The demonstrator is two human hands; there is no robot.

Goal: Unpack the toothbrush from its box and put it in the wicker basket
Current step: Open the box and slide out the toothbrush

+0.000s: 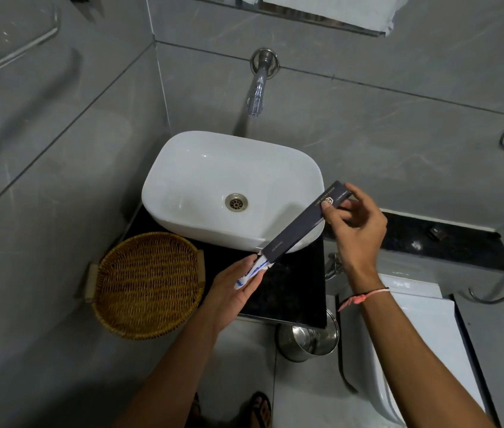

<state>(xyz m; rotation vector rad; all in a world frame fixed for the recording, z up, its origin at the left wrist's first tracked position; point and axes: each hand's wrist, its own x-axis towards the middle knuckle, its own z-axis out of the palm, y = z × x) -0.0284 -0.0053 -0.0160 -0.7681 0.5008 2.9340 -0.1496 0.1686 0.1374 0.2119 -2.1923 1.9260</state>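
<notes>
— Grey tiles are all around me, and a white sink (232, 193) sits on a black counter (294, 291). What do you want to know?

— What are your hands doing?

— My right hand (355, 223) pinches the far end of a long dark box (300, 227). The box hangs in the air, tilted over the sink's near edge. My left hand (232, 291) is closed around the toothbrush (252, 271).

— Where is the toothbrush?

— It is white and blue. It sticks out of the low end of the box, and my left fingers hold that part. The rest is hidden inside.

— And the basket?

— The wicker basket (149, 282) sits left of my left hand, beside the sink. A shiny tap (258, 88) sticks out of the wall above.
</notes>
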